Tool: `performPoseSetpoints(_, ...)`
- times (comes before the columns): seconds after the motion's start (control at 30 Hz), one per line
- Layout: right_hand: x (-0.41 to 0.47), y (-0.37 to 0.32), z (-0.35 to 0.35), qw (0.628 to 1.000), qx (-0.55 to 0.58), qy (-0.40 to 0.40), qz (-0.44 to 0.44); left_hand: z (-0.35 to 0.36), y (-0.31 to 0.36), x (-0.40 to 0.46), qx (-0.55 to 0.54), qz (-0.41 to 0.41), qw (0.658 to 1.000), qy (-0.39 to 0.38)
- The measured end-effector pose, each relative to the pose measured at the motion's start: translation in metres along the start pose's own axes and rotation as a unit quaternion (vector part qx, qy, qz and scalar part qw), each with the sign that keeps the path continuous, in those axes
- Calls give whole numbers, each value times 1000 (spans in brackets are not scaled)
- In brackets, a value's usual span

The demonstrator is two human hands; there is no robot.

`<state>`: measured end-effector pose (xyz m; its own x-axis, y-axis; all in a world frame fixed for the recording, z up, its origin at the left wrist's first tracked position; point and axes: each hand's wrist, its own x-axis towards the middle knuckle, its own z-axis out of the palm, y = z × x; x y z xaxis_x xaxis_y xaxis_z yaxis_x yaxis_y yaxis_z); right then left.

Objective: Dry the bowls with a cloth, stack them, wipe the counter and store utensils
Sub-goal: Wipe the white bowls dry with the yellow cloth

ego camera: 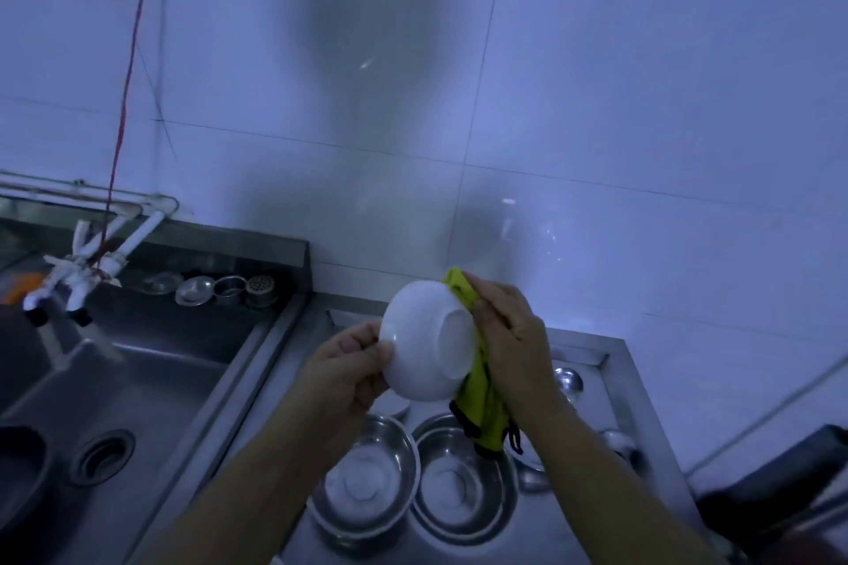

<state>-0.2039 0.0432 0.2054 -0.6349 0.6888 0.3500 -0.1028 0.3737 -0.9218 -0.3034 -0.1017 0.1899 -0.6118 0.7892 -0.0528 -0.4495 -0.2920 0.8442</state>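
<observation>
My left hand (348,369) pinches the rim of a white bowl (424,339), held up above the counter with its underside toward me. My right hand (511,344) grips a yellow-green cloth (479,404) with dark edging and presses it against the bowl's right side. Part of the cloth hangs below the hand. On the steel counter (303,335) below stand two steel bowls, one on the left (367,479) and one on the right (463,477).
A steel sink (151,381) with a drain (102,454) lies to the left. A white tap (78,271) juts over it. Strainers and small metal cups (215,289) sit on the sink's back ledge. Metal ladles (569,381) lie at the counter's right. White tiled wall behind.
</observation>
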Motion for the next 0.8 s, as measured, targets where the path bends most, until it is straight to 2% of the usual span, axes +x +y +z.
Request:
performPoseSetpoints(0.1, -10, -5, 9, 992, -76, 80, -52, -14, 12, 0, -53, 7, 998, 20)
performPoseSetpoints(0.23, -26, -11, 47, 941, -233, 85, -229, -27, 26, 0, -79, -2, 997, 12)
performPoseSetpoints(0.43, -45, -3, 58, 897, -306, 34, -318, -54, 54, 0, -78, -11, 997, -17)
performPoseSetpoints(0.57, -38, -8, 55, 861, -384, 63, -327, -60, 63, -3, -80, -30, 995, -48)
performPoseSetpoints(0.7, -28, -26, 75, 886, -333, 116, -302, -57, 64, -6, -89, -56, 992, -76)
performPoseSetpoints(0.8, -33, -36, 86, 912, -284, 102, -278, -57, 69, -8, -97, -56, 991, -72)
